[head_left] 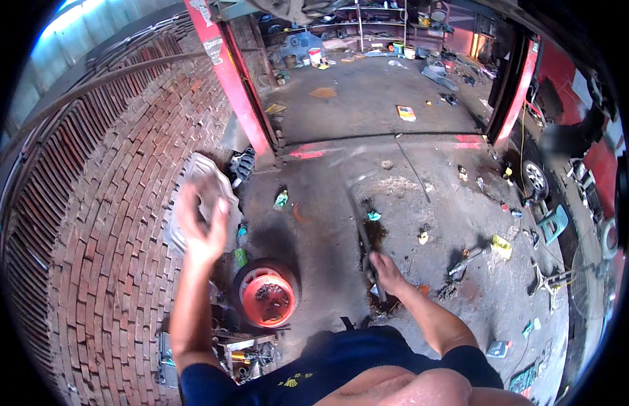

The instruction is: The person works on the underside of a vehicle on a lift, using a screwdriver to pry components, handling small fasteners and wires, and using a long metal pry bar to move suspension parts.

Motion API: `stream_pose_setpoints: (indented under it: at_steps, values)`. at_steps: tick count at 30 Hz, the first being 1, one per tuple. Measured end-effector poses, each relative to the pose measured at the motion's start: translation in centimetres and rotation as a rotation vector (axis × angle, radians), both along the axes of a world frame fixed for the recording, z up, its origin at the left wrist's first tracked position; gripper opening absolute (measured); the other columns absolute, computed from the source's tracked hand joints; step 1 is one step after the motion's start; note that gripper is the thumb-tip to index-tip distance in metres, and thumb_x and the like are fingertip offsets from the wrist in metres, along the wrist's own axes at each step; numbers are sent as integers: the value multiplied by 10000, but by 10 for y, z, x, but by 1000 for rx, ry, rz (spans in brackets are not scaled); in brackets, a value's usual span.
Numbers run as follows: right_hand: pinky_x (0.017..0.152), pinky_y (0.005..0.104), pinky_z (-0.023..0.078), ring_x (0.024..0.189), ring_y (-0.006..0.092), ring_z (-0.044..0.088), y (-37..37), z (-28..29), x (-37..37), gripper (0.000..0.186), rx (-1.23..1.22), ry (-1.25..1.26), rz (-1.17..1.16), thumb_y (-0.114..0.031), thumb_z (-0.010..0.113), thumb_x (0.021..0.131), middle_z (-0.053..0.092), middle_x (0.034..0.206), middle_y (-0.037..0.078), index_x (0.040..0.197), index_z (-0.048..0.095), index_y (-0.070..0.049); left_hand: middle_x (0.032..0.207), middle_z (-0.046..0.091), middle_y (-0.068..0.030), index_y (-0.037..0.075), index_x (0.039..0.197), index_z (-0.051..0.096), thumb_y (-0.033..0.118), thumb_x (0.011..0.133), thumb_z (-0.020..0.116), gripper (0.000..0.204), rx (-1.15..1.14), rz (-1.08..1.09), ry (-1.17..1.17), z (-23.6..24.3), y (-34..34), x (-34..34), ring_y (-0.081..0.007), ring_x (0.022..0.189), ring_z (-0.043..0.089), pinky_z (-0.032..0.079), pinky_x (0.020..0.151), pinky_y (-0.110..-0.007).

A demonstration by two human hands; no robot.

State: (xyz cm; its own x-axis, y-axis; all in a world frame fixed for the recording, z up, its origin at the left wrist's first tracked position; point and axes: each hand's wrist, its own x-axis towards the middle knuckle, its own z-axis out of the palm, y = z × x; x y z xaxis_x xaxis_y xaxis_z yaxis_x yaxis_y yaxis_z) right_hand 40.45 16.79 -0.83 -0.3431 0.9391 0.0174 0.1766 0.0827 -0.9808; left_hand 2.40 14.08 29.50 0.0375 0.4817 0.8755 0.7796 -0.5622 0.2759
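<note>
My left hand [205, 227] is raised with fingers apart, slightly smeared by motion, and nothing shows plainly in it. Behind it, a pale moulded panel [171, 227] leans by the brick wall. My right hand [387, 274] is closed around a long dark rod-like tool [364, 237], which points away from me and blurs at its far end. Below the tool lies a dark wet stain [376, 233] on the floor. Between my arms and nearer the left one stands a red-orange basin [245, 289] holding small dark metal parts, with a black tyre-like ring around it.
A brick wall [118, 203] runs along the left. Red posts [233, 88] frame a bay with loaded shelves behind. Metal parts [250, 355] lie near my left elbow. At right are a wheel [535, 179], a teal stool [552, 224], a fan [588, 291] and scattered litter.
</note>
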Motion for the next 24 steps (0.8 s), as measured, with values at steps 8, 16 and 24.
stream_pose_setpoints:
  at_steps: [8, 16, 24]
  values:
    - [446, 290, 369, 469, 110, 400, 162, 146, -26, 588, -93, 558, -204, -665, 455, 1034, 394, 586, -26, 803, 488, -125, 1195, 697, -98, -17, 1284, 647, 228, 987, 704, 389, 629, 66, 171, 249, 108, 82, -176, 1097, 629, 464, 1004, -309]
    - [448, 290, 342, 470, 108, 363, 268, 218, -56, 612, 132, 720, -35, -672, 447, 1036, 344, 578, -34, 750, 416, -132, 1311, 635, -191, -34, 1386, 574, 513, 964, 690, 700, 368, 60, 281, 320, 140, 168, -267, 1250, 583, 453, 1068, -380]
    - [462, 294, 361, 484, 105, 407, 306, 234, -90, 641, 340, 713, 77, -616, 367, 1083, 411, 575, -17, 732, 478, -91, 1265, 631, -183, -81, 1304, 596, 484, 947, 726, 681, 333, -98, 273, 340, 158, 144, -275, 1197, 590, 460, 1046, -376]
